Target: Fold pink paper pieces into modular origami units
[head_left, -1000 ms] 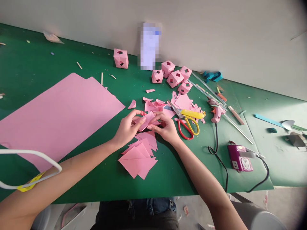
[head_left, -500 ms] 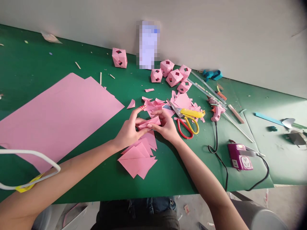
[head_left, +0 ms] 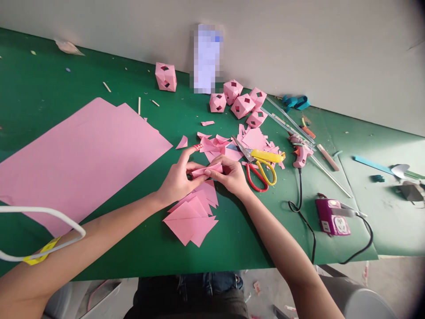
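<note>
A small folded piece of pink paper (head_left: 215, 168) is pinched between both my hands above the green table. My left hand (head_left: 179, 179) grips its left end, with the index finger, wrapped in red at the tip, raised off the paper. On the right end, my right hand (head_left: 229, 175) presses with its thumb in front and fingers behind. Just below lie several cut pink paper pieces (head_left: 186, 221), loosely stacked. Beyond the fingers are pink scraps (head_left: 254, 138). Scissors (head_left: 257, 177) with one red and one yellow handle lie right of my right hand, beside a yellow cutter (head_left: 268, 156).
A large pink sheet (head_left: 83, 159) covers the left. Several pink paper polyhedra (head_left: 243, 106) stand at the back near a blurred upright panel (head_left: 207, 60). Rightward lie a glue gun (head_left: 301, 153) and a purple power socket (head_left: 332, 217) with cords. A white loop (head_left: 66, 217) crosses my left forearm.
The paper between my hands has turned from a flat, tilted face to a narrow folded strip. My left index finger has lifted away from it, and both thumbs now press along its near side.
</note>
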Tool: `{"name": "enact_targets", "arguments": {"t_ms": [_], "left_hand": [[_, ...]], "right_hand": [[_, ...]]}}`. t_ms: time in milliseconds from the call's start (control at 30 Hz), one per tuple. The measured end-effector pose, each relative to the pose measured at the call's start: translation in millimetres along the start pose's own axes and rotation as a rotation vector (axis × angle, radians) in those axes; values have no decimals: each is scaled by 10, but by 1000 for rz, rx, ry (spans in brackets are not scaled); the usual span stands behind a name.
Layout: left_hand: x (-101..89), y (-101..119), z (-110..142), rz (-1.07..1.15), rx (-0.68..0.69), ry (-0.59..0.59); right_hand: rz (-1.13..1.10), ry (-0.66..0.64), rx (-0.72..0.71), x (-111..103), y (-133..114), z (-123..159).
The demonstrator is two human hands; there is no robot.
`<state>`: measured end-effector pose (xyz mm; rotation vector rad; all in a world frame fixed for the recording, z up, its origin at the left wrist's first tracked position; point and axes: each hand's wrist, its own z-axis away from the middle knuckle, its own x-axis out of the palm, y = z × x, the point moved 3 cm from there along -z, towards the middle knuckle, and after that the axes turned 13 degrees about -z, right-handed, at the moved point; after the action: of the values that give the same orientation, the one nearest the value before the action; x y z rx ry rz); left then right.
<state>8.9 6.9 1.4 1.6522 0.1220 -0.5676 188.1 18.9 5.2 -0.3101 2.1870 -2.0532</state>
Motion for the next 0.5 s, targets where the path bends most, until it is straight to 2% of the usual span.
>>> {"name": "enact_targets", "arguments": {"t_ms": [500], "left_hand": [[-14,29,-10,-4,-8,3]], "right_hand": [[2,11,56,1,-2,-9]]}}
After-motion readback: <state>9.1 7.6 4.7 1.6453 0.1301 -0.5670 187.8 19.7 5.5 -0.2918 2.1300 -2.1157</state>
